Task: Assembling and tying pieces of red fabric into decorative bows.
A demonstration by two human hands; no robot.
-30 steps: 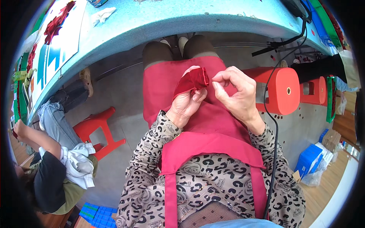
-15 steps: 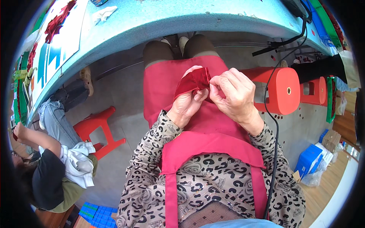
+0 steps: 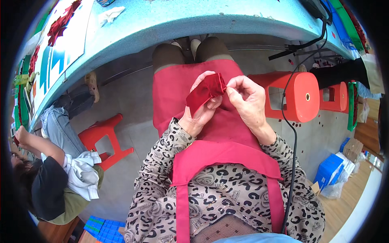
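A piece of dark red velvety cloth (image 3: 206, 92) is held up over my lap, folded or gathered at its right end. My left hand (image 3: 197, 118) is closed around it, with fingers behind and thumb near the lower edge. The thumb and forefinger of my right hand (image 3: 250, 106) are pinched together at the cloth's right edge. Whatever lies between those fingertips is too small to make out. Beneath both hands spreads my red apron (image 3: 172, 91).
The light blue table (image 3: 170, 19) curves across the front, bearing red cloth pieces (image 3: 60, 26) at left. Red stools stand to the right (image 3: 306, 97) and left (image 3: 106, 139). A black cable (image 3: 292, 137) hangs at my right. Another person (image 3: 50, 186) sits at left.
My right hand has turned, its fingers less curled, with the fingertips still at the cloth's edge. The cloth has tilted slightly, showing more of its gathered end.
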